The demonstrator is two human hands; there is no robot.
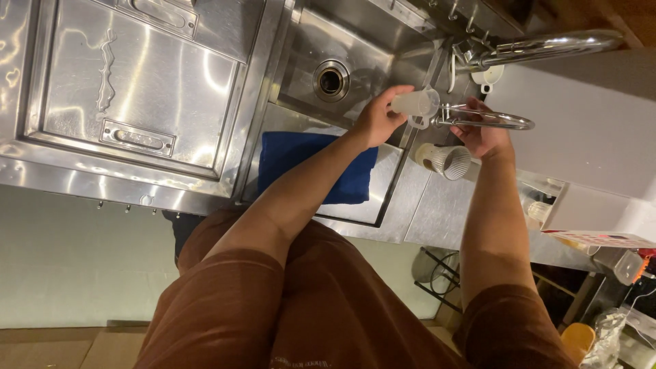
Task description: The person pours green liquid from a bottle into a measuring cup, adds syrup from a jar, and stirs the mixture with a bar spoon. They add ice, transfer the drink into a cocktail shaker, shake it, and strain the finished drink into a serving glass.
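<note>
Far left: a stainless steel surface (137, 89) with a flat inset lid panel and recessed pulls, dry but for a thin water streak. Nothing stands on it.

Centre: the sink (355, 48), basin bare, round drain (331, 80) open and unplugged. No standing water that I can make out. A blue cloth (307, 164) lies flat on the near ledge of the sink, partly under the person's forearm.

Left hand (376, 119): fingers wrapped around a small frosted plastic cup (413, 103), held on its side over the sink's right edge, mouth turned toward the tap. The grip is closed and firm.

Right hand (482, 133): closed about the slim curved spout of the chrome tap (492, 121), just right of the cup. Whether water is running I cannot tell; no stream shows.

Just near of the cup, a ribbed pale vessel (444, 160) lies on its side on the steel, apart from both hands. A white scoop-like item (488, 76) rests further back by a larger faucet arm (553, 46).

Judgement: rinsing looks in hand, early. The cup is at the spout, the ribbed vessel seems to wait, and nothing appears set aside as finished.

Far right: a white box (594, 212), clutter beyond.
</note>
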